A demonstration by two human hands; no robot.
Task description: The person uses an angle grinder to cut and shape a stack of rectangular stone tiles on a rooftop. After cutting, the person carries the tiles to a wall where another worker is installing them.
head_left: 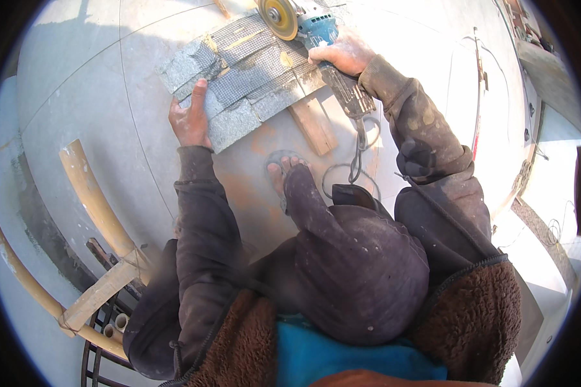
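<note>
Right hand (348,51) is wrapped around the teal body of an angle grinder (319,31), its fingers closed on the casing. Left hand (192,122) grips the near left edge of a grey stone panel (235,80), thumb laid along the upper face and the other fingers mostly hidden at the edge.

The grinder sits over the far right part of the panel, its yellow disc (279,18) at the far left end of the tool. Its long axis slants from there down to the dark rear housing, which points back toward the person's right side; a cord (357,151) runs from that end and loops on the floor (84,84). Whether the disc touches the stone cannot be told.

The panel, covered partly with mesh, lies with its long axis running from near left to far right. A wooden block (313,126) sticks out from beneath its near edge, beside a sandalled foot (277,174). Bamboo poles (93,187) joined by a crosspiece stand to the left.
</note>
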